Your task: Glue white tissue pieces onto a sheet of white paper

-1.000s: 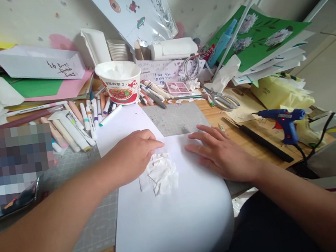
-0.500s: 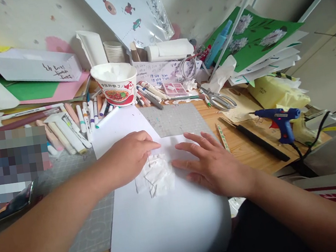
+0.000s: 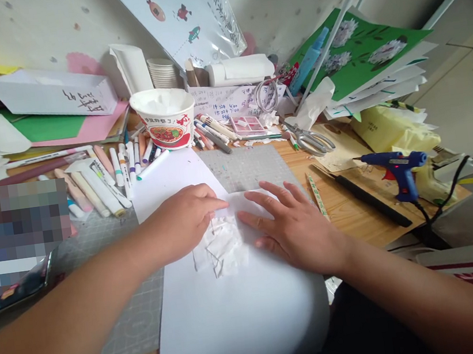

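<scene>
A large white sheet of paper [image 3: 236, 310] lies over the grey cutting mat [image 3: 121, 326] and hangs past the desk's front edge. Near its top sits a small crumpled patch of white tissue [image 3: 222, 247] with thin dark lines under it. My left hand [image 3: 183, 219] rests on the sheet just left of the patch, its fingers curled and pressed together at the patch's upper edge; what they pinch is hidden. Flat on the sheet, right of the patch, lies my right hand [image 3: 293, 225] with fingers spread, the fingertips touching the patch's edge.
Markers [image 3: 106, 177] lie in a row at the left. A noodle cup [image 3: 164, 117] stuffed with tissue stands behind the sheet. Scissors [image 3: 307, 137], a black ruler [image 3: 363, 195] and a blue glue gun [image 3: 396, 170] are at the right. Stacked papers crowd the back.
My right hand slid left across the sheet from about a hand's width away until its fingertips reached the tissue patch. My left hand stayed put.
</scene>
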`<state>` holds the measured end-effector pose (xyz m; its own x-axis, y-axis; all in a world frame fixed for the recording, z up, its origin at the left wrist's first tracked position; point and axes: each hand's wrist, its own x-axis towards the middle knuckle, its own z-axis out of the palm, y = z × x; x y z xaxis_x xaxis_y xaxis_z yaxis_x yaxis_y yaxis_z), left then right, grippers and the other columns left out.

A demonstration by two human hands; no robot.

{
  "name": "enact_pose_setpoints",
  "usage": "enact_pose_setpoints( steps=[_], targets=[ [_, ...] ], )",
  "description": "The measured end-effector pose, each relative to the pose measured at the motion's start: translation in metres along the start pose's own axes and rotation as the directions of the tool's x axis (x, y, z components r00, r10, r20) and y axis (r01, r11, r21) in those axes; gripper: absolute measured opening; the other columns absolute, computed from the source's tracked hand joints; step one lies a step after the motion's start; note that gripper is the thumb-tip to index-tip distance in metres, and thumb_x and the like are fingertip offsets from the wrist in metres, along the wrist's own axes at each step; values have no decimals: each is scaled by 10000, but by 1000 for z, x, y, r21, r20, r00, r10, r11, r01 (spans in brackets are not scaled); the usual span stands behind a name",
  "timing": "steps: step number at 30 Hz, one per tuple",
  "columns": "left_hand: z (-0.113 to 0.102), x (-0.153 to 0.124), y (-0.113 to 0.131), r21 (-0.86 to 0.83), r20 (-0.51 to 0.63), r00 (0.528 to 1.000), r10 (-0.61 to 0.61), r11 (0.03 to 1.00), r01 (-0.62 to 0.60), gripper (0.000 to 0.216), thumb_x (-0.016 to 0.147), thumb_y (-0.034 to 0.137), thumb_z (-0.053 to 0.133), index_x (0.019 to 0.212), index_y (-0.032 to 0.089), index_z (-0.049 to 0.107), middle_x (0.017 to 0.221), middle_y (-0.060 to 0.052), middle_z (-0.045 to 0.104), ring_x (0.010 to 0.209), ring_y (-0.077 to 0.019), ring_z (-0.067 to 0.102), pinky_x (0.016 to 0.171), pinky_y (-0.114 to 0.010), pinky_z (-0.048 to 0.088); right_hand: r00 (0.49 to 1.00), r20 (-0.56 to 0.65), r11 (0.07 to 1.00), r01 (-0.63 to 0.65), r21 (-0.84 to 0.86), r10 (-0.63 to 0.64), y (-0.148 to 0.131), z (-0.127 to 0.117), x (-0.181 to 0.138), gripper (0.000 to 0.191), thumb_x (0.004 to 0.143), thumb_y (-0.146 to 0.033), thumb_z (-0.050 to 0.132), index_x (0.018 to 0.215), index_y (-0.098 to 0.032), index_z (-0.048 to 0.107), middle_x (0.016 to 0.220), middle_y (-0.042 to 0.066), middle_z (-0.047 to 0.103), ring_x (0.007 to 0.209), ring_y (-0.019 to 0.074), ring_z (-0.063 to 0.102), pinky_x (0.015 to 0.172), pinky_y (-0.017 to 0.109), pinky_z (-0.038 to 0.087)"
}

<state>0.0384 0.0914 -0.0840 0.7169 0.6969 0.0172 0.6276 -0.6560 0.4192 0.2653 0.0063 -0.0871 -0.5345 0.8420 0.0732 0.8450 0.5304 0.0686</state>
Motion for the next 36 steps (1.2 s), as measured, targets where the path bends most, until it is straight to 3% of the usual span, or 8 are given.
enact_pose_setpoints(
  steps=[4,9,15,27,29,33,34,36],
  targets=[
    [0,0,0,10,2,1000,4,1000,-4,437,871,110,388,1173,219,685,1082,-60,650,1036,-220,584,905,-370,469,999,9,998,48,36,-48,0,2,-1,496,962,-562,359,1399,-364,484,1545,68,361,1424,402,233,1065,687,242],
    [0,0,0,3,18,1000,-2,1000,2,434,873,105,391,1174,208,685,1101,-64,641,1052,-221,578,923,-368,459,998,3,998,-58,-6,58,8,-1,0,560,944,-616,334,1375,-318,528,1537,105,370,1411,428,243,1056,702,225],
    [0,-1,1,-7,1,1000,5,1000,-5,430,880,125,386,1185,208,678,1075,-65,643,1033,-220,587,907,-356,464,1000,11,999,14,42,-15,-4,2,-4,539,947,-622,303,1413,-397,456,1572,72,310,1434,412,208,1055,704,228],
    [-12,-5,-2,-15,135,989,63,998,-62,450,851,101,435,1091,345,727,1155,-29,604,1078,-213,568,945,-360,447,971,52,971,-230,-62,234,17,2,4,677,914,-669,335,1412,-239,491,1566,120,318,1426,429,237,1055,721,239],
    [-10,-5,0,1,126,990,64,998,-65,459,859,94,427,1093,349,728,1132,-36,607,1064,-211,571,927,-356,454,978,53,979,-201,-36,203,12,3,2,695,929,-651,319,1439,-197,449,1574,116,296,1440,407,219,1074,715,223],
    [-10,-5,-1,9,111,988,105,994,-107,437,869,117,429,1089,338,734,1131,-48,614,1074,-222,570,925,-368,458,989,120,990,67,122,-81,3,4,1,719,944,-640,294,1521,-213,248,1595,50,221,1481,301,159,1136,657,188],
    [-10,-5,-1,6,116,988,102,995,-103,435,871,124,425,1091,335,734,1140,-51,614,1078,-223,572,926,-372,460,984,151,987,73,141,-94,5,4,2,734,941,-644,297,1527,-208,221,1597,49,200,1484,287,156,1143,645,184],
    [-12,-5,-2,-5,124,989,78,997,-78,434,872,131,411,1086,321,738,1156,-52,621,1079,-223,583,932,-376,464,975,214,991,-78,105,54,14,3,4,772,935,-652,307,1524,-160,225,1594,87,183,1480,301,165,1138,652,181]
  ],
)
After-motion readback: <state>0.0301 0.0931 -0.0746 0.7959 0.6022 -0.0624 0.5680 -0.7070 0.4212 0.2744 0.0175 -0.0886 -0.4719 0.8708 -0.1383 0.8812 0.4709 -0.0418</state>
